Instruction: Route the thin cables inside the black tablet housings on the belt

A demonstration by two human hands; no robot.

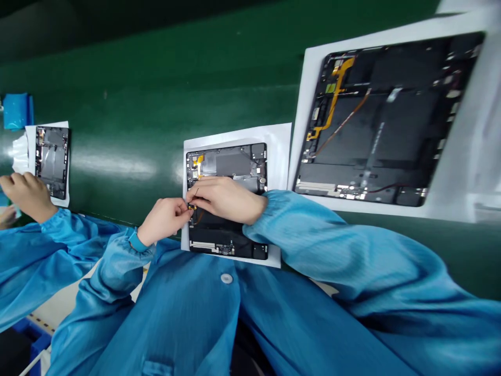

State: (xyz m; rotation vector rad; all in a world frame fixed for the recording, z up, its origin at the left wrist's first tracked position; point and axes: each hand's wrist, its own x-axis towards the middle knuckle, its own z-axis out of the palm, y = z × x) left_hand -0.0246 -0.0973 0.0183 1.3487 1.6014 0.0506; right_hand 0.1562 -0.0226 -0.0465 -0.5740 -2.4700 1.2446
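An opened tablet [227, 167] with its back cover off lies on a white sheet [279, 151] on the green conveyor belt [136, 104] in front of me. My left hand [164, 219] pinches a small orange flex-cable end at the tablet's left edge. My right hand [227, 198] lies across the middle of the tablet, fingers curled and pressed together at that same cable end. An orange flex cable [199, 162] shows near the tablet's upper left corner. Both my arms wear blue smock sleeves.
A second, closer opened tablet [387, 120] on a white sheet [462, 156] lies to the right. At far left, a co-worker's hand [25, 193] in a blue sleeve rests by a third opened device [52, 159]. A blue object [18, 109] sits behind it.
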